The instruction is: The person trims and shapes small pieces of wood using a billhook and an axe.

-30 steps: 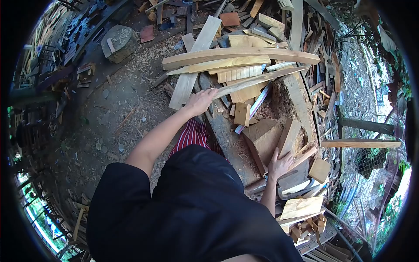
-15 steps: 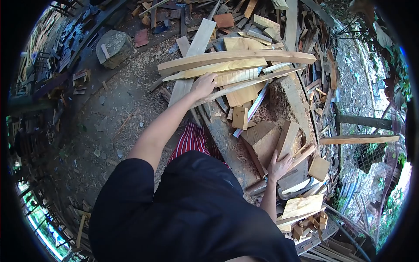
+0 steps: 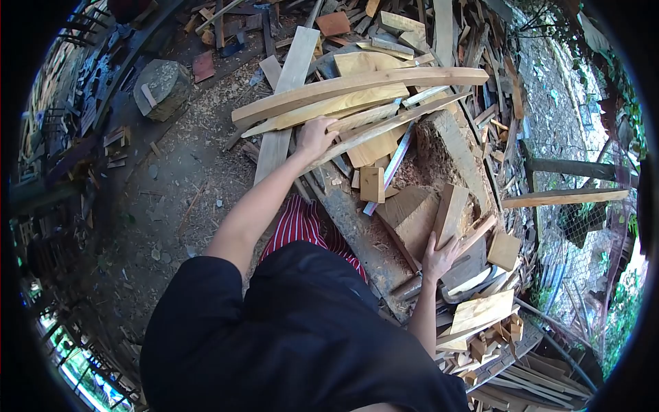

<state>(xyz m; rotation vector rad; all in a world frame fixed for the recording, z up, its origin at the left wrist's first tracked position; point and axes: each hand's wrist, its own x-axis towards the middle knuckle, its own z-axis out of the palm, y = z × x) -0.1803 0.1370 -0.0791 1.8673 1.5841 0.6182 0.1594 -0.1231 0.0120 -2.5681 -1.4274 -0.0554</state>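
My left hand (image 3: 317,137) is closed on the left end of a narrow piece of wood (image 3: 366,119), among boards lying across the work surface. Just above it lie a pale, pointed board (image 3: 322,110) and a long curved beam (image 3: 364,87). Below runs a long thin strip (image 3: 391,129). My right hand (image 3: 439,259) has its thumb and fingers around the near end of a rectangular wood block (image 3: 452,209), which leans by a large cut chunk (image 3: 410,218). Close to its fingers a slim stick (image 3: 478,232) pokes out. The palm side of both hands is hidden.
A hollowed, rough log (image 3: 449,147) stands behind the chunk. A small block (image 3: 371,184) sits near the bench edge (image 3: 357,230). Offcuts (image 3: 484,312) are piled at lower right, and a stump (image 3: 161,89) stands on the ground to the left.
The narrow piece at my left hand has turned: its notched face showed before, and now a plain side does. My right hand stays at the block. The view has shifted slightly.
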